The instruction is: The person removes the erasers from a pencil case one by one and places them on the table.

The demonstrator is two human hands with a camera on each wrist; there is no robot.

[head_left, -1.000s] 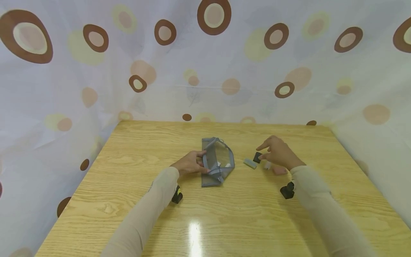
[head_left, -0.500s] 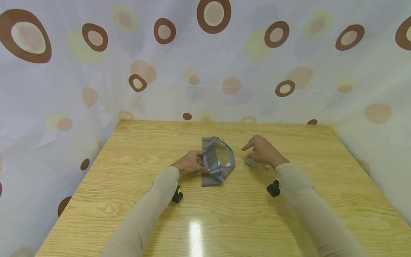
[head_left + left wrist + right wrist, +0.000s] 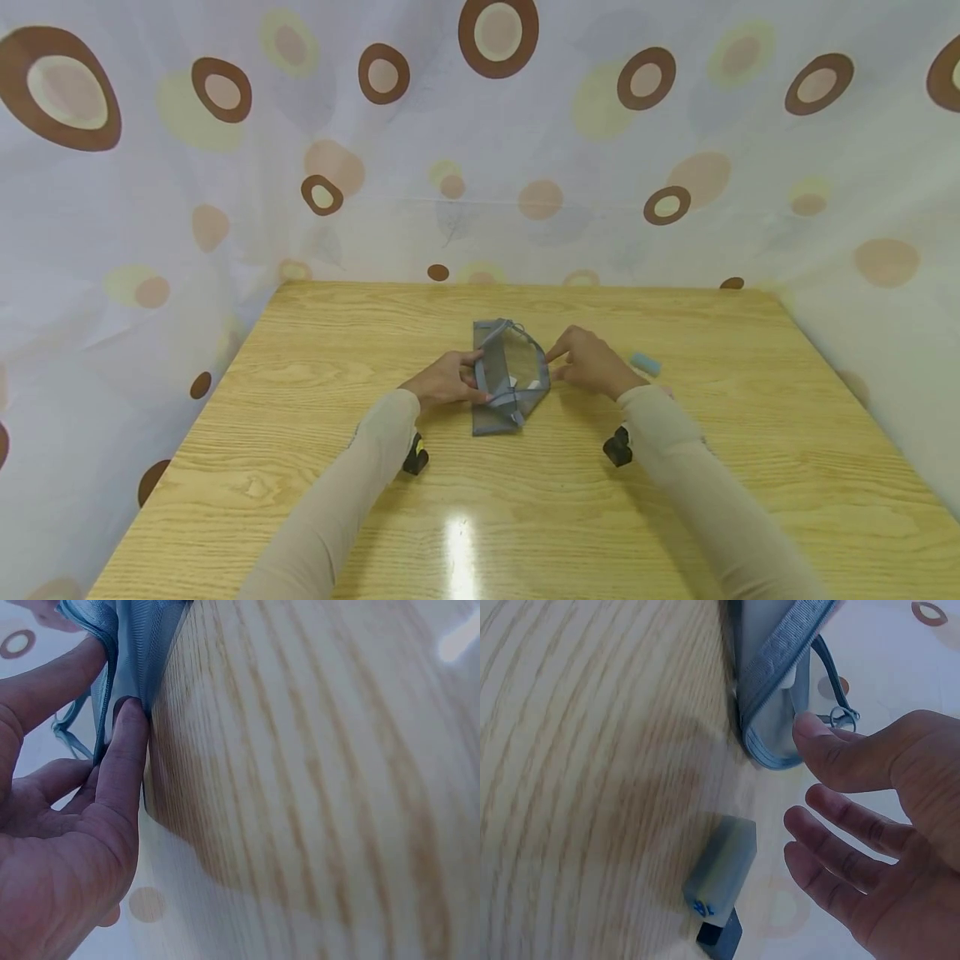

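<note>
A blue-grey mesh zip pouch (image 3: pixel 492 337) lies on the table with its mouth spread, small white pieces visible inside. My left hand (image 3: pixel 442 379) grips its left edge, and in the left wrist view the fingers (image 3: pixel 124 761) and thumb pinch the zippered fabric (image 3: pixel 139 652). At the opposite edge is my right hand (image 3: pixel 592 362), its thumb and index fingertips right at the rim. In the right wrist view its other fingers (image 3: pixel 832 855) are loosely bent with nothing between them, and a ring on the zip pull (image 3: pixel 844 718) shows beside the thumb.
A pale grey-green block (image 3: pixel 724 862) with blue marking lies near the right hand, a dark piece (image 3: pixel 721 941) beyond it. Further right sit a light-blue piece (image 3: pixel 645 363) and a pink piece (image 3: pixel 667 390) partly hidden by the wrist. A patterned curtain (image 3: pixel 480 167) surrounds the wooden table (image 3: pixel 360 325).
My right hand has moved left from above the small pieces to the pouch's right edge, uncovering the light-blue piece and covering the grey block. The left hand and pouch have stayed put.
</note>
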